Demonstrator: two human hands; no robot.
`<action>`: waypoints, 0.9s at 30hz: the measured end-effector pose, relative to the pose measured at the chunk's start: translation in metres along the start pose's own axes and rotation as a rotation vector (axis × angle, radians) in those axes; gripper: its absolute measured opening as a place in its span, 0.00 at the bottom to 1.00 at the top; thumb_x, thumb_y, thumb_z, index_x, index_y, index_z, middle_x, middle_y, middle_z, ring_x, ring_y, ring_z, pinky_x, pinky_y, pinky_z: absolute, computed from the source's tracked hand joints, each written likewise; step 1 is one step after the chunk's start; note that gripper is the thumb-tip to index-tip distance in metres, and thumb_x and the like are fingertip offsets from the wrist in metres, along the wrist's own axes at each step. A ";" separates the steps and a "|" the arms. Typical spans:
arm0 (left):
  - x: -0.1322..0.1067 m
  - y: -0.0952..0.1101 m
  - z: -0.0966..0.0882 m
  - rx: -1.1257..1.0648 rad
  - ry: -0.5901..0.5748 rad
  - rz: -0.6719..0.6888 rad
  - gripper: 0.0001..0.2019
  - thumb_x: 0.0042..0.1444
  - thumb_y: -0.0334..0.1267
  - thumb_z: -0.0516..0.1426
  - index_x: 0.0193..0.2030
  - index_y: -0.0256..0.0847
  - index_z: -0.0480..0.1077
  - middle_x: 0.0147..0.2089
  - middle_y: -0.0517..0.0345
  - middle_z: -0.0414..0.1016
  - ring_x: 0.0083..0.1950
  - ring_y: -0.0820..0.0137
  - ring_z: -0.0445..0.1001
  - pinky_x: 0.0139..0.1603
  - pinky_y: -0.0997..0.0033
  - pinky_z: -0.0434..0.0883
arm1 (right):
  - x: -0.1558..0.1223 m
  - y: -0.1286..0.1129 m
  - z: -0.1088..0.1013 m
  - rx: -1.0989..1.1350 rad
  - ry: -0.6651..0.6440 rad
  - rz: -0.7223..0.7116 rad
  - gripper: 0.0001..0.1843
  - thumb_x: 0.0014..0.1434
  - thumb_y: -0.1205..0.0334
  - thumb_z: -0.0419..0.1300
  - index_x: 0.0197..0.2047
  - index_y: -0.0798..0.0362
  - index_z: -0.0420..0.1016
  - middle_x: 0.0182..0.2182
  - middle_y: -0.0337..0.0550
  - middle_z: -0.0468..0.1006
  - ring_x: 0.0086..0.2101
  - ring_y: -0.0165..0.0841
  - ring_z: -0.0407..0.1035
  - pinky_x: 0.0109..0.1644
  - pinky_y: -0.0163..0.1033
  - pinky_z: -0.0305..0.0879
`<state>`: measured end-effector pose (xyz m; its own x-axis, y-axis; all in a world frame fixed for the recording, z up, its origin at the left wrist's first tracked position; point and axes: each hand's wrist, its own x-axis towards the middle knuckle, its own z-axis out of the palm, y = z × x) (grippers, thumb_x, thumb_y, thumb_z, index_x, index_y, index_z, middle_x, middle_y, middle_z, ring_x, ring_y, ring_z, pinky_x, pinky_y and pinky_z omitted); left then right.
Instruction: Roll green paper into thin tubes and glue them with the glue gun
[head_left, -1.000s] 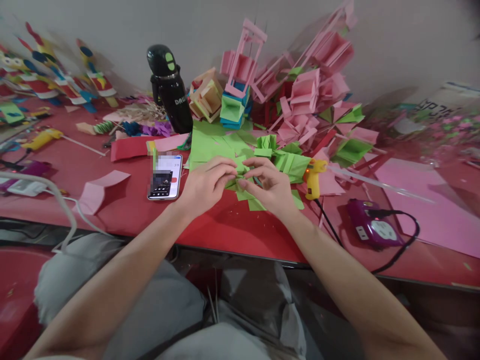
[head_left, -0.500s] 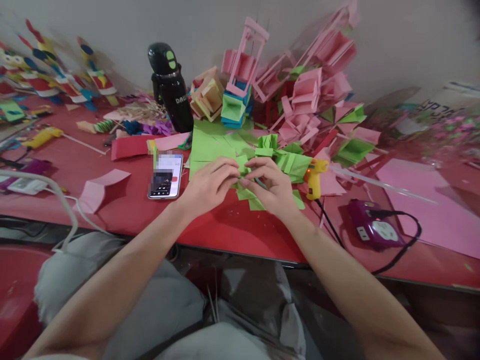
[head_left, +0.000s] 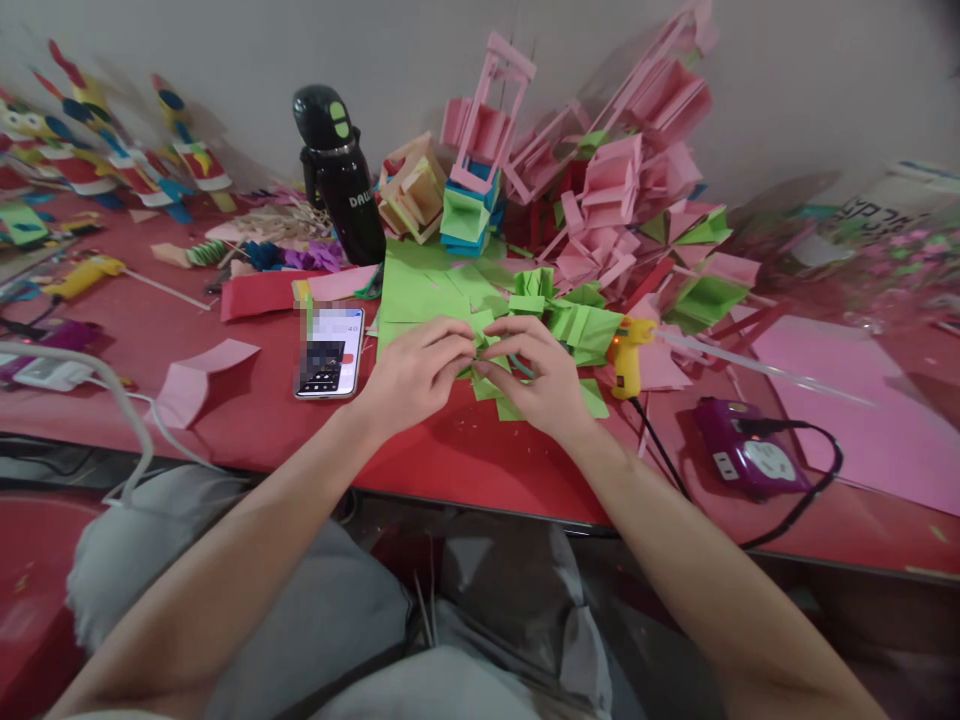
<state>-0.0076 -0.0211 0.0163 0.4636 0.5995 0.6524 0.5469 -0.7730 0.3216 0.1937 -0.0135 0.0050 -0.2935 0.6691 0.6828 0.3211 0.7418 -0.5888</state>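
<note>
My left hand [head_left: 421,368] and my right hand [head_left: 541,372] meet fingertip to fingertip at the middle of the table. Between them they pinch a small piece of green paper [head_left: 480,328], mostly covered by the fingers. Under and behind the hands lie green paper sheets [head_left: 412,285] and cut green strips [head_left: 511,406]. Folded green paper pieces [head_left: 589,330] sit just beyond my right hand. A yellow glue gun [head_left: 630,358] with a clear glue stick stands to the right of them.
A phone [head_left: 330,350] lies left of my left hand, a black bottle [head_left: 349,190] behind it. Pink paper box shapes [head_left: 611,180] pile up by the wall. At right are a purple power socket [head_left: 750,450] with a black cord and pink sheets [head_left: 862,400]. The table edge runs close to me.
Both hands have shifted very slightly left, still pinching the green paper. My right thumb and fingers have moved a little. The other things look unchanged.
</note>
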 end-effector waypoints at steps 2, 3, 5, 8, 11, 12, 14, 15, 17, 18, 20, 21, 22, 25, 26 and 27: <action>0.000 -0.001 0.000 -0.013 0.010 -0.011 0.07 0.67 0.30 0.53 0.42 0.41 0.72 0.49 0.51 0.77 0.50 0.65 0.76 0.49 0.64 0.73 | 0.000 0.000 0.000 -0.011 -0.002 0.001 0.01 0.61 0.61 0.65 0.37 0.47 0.78 0.45 0.44 0.77 0.47 0.38 0.72 0.53 0.48 0.70; 0.000 -0.002 0.000 -0.021 0.014 -0.015 0.06 0.66 0.30 0.54 0.42 0.41 0.72 0.49 0.51 0.77 0.50 0.65 0.76 0.50 0.65 0.73 | 0.000 0.000 0.000 -0.007 -0.001 0.006 0.01 0.61 0.61 0.65 0.36 0.47 0.78 0.45 0.44 0.77 0.47 0.38 0.72 0.53 0.49 0.70; 0.001 -0.004 -0.001 -0.038 0.032 -0.020 0.04 0.65 0.31 0.56 0.43 0.41 0.73 0.49 0.52 0.77 0.50 0.66 0.76 0.51 0.65 0.73 | 0.001 0.001 0.000 0.014 0.010 0.022 0.01 0.61 0.62 0.64 0.36 0.47 0.78 0.45 0.45 0.76 0.48 0.38 0.72 0.53 0.49 0.70; 0.002 -0.008 -0.003 -0.073 0.077 -0.027 0.03 0.63 0.32 0.60 0.42 0.41 0.73 0.48 0.52 0.77 0.51 0.66 0.76 0.52 0.65 0.73 | 0.001 0.003 0.000 0.049 0.039 0.044 0.01 0.61 0.63 0.64 0.36 0.47 0.77 0.46 0.45 0.75 0.50 0.39 0.71 0.56 0.50 0.69; 0.003 -0.009 -0.005 -0.114 0.099 -0.037 0.02 0.62 0.31 0.60 0.40 0.42 0.74 0.47 0.53 0.78 0.50 0.67 0.77 0.52 0.65 0.73 | 0.000 0.005 0.000 0.073 0.045 0.050 0.02 0.61 0.64 0.64 0.36 0.47 0.77 0.48 0.44 0.74 0.52 0.40 0.70 0.58 0.51 0.68; 0.003 -0.009 -0.005 -0.127 0.101 -0.043 0.02 0.62 0.31 0.61 0.39 0.42 0.75 0.46 0.54 0.79 0.49 0.67 0.78 0.52 0.65 0.73 | 0.000 0.006 0.000 0.079 0.043 0.048 0.02 0.61 0.64 0.64 0.36 0.47 0.77 0.49 0.44 0.74 0.53 0.40 0.70 0.58 0.51 0.67; 0.004 -0.007 -0.005 -0.150 0.120 -0.060 0.03 0.61 0.30 0.61 0.37 0.42 0.75 0.44 0.55 0.80 0.46 0.68 0.79 0.49 0.66 0.74 | 0.000 0.006 0.000 0.084 0.037 0.042 0.02 0.61 0.64 0.64 0.36 0.47 0.77 0.50 0.45 0.73 0.54 0.40 0.69 0.59 0.52 0.67; 0.005 -0.006 -0.005 -0.162 0.134 -0.072 0.03 0.61 0.31 0.62 0.36 0.42 0.76 0.43 0.55 0.80 0.45 0.68 0.79 0.48 0.66 0.75 | 0.000 0.006 0.000 0.081 0.035 0.040 0.02 0.61 0.64 0.64 0.37 0.46 0.78 0.51 0.44 0.73 0.54 0.40 0.69 0.59 0.52 0.67; 0.005 -0.005 -0.004 -0.180 0.160 -0.102 0.03 0.60 0.31 0.63 0.35 0.42 0.76 0.42 0.56 0.81 0.44 0.68 0.79 0.48 0.66 0.75 | 0.000 0.005 -0.001 0.070 0.043 0.036 0.03 0.61 0.64 0.64 0.36 0.46 0.78 0.50 0.44 0.73 0.54 0.40 0.69 0.59 0.52 0.67; 0.005 -0.005 -0.004 -0.187 0.172 -0.119 0.02 0.59 0.32 0.63 0.36 0.42 0.77 0.42 0.55 0.81 0.44 0.67 0.80 0.48 0.66 0.75 | 0.000 0.005 -0.001 0.065 0.051 0.035 0.03 0.61 0.64 0.65 0.36 0.46 0.78 0.50 0.44 0.74 0.54 0.40 0.69 0.59 0.52 0.67; 0.005 -0.006 -0.004 -0.200 0.195 -0.154 0.01 0.58 0.34 0.64 0.37 0.43 0.77 0.43 0.55 0.81 0.45 0.67 0.80 0.48 0.65 0.76 | 0.000 0.005 -0.002 0.059 0.071 0.033 0.03 0.61 0.65 0.65 0.36 0.46 0.78 0.50 0.44 0.74 0.54 0.40 0.69 0.59 0.52 0.67; 0.004 -0.007 -0.005 -0.206 0.206 -0.168 0.02 0.58 0.35 0.65 0.37 0.43 0.76 0.43 0.55 0.82 0.45 0.66 0.80 0.49 0.64 0.76 | 0.000 0.005 -0.002 0.058 0.079 0.033 0.03 0.61 0.65 0.65 0.36 0.46 0.78 0.50 0.43 0.74 0.54 0.40 0.69 0.59 0.52 0.67; 0.004 -0.008 -0.005 -0.213 0.215 -0.178 0.02 0.58 0.35 0.65 0.37 0.43 0.76 0.42 0.55 0.82 0.45 0.66 0.80 0.49 0.64 0.76 | 0.000 0.006 -0.003 0.057 0.083 0.033 0.03 0.60 0.65 0.65 0.36 0.46 0.78 0.50 0.43 0.74 0.54 0.40 0.69 0.59 0.52 0.67; 0.003 -0.010 -0.005 -0.230 0.228 -0.177 0.02 0.58 0.36 0.65 0.36 0.43 0.76 0.42 0.55 0.82 0.45 0.66 0.80 0.49 0.64 0.76 | 0.000 0.006 -0.003 0.054 0.085 0.040 0.02 0.61 0.64 0.65 0.36 0.46 0.78 0.50 0.43 0.74 0.53 0.39 0.70 0.57 0.51 0.68; 0.003 -0.010 -0.005 -0.235 0.230 -0.172 0.02 0.59 0.35 0.65 0.36 0.43 0.76 0.41 0.55 0.82 0.45 0.66 0.80 0.49 0.64 0.76 | 0.000 0.007 -0.003 0.053 0.083 0.042 0.02 0.61 0.64 0.65 0.36 0.46 0.78 0.50 0.43 0.74 0.53 0.39 0.70 0.57 0.51 0.68; 0.003 -0.010 -0.005 -0.239 0.231 -0.167 0.02 0.59 0.35 0.64 0.36 0.43 0.76 0.41 0.55 0.82 0.44 0.67 0.80 0.49 0.64 0.76 | 0.000 0.007 -0.003 0.052 0.081 0.043 0.02 0.61 0.63 0.65 0.36 0.46 0.78 0.50 0.43 0.74 0.53 0.39 0.70 0.56 0.50 0.68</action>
<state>-0.0150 -0.0124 0.0189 0.1973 0.6796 0.7066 0.4107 -0.7118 0.5699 0.1988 -0.0090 0.0024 -0.2058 0.6959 0.6880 0.2837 0.7153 -0.6387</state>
